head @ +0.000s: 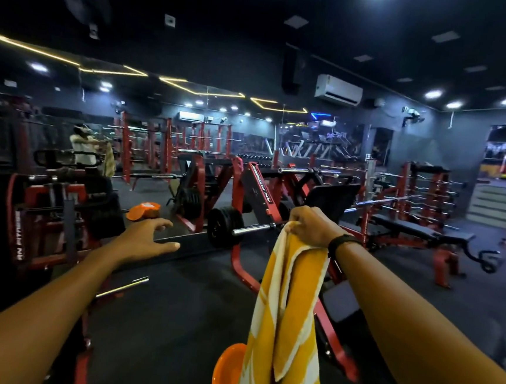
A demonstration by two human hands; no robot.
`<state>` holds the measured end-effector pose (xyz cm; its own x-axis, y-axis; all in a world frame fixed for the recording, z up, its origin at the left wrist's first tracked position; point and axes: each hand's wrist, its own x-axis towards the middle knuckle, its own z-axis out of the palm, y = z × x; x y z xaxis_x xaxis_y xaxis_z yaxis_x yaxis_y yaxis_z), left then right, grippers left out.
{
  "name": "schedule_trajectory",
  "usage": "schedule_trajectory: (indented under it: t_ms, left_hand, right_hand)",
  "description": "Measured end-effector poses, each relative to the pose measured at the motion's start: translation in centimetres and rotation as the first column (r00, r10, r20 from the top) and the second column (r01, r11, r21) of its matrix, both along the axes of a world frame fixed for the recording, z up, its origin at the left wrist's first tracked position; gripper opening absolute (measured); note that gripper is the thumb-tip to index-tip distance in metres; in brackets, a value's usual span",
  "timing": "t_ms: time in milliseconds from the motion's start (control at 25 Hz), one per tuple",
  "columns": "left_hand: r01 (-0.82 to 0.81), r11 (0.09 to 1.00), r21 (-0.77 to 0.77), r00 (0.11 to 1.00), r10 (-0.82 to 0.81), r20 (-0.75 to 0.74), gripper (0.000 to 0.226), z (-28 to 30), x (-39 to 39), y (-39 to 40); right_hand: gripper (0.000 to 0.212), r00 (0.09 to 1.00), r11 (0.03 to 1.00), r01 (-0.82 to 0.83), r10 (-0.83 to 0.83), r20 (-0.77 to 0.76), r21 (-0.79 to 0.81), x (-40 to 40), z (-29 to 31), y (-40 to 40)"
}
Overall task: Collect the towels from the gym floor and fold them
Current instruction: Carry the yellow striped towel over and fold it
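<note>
A yellow-and-white striped towel (283, 323) hangs straight down from my right hand (311, 227), which grips its top edge at chest height. My left hand (146, 237) is stretched out to the left of the towel, fingers spread and relaxed, holding nothing. Behind the towel's lower end an orange round object (226, 373) sits low on the dark floor. Its reflection (143, 211) shows in the wall mirror ahead.
A red-and-black plate-loaded machine with a loaded bar (227, 229) stands straight ahead. A red machine (38, 222) is at the left, benches (419, 234) at the right. A mirror wall (158, 140) reflects a person holding the towel. Steps (495, 204) rise far right.
</note>
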<state>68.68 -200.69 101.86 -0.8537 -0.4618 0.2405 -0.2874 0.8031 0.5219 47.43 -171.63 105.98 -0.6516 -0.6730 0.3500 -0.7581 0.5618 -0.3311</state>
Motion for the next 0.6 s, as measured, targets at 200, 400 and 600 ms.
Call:
schedule_trajectory:
  t_ms: [200,400,600]
  left_hand:
    - [-0.028,0.999,-0.017,1.000,0.028,-0.009,0.067,-0.8,-9.8,-1.5]
    - [-0.102,0.995,-0.020,0.995,0.102,-0.003,0.067,-0.1,-17.7,-3.0]
    - [-0.107,0.994,-0.005,0.994,0.107,0.017,0.066,-0.1,-25.7,-4.0]
  right_hand:
    - [0.016,0.999,0.998,-0.049,0.049,-0.010,-0.024,-9.9,-0.9,-2.9]
    - [0.015,0.992,0.991,-0.124,0.125,0.006,-0.041,-18.6,-0.6,-6.2]
    - [0.021,0.988,0.984,-0.151,0.153,0.006,-0.095,-25.9,-0.3,-10.4]
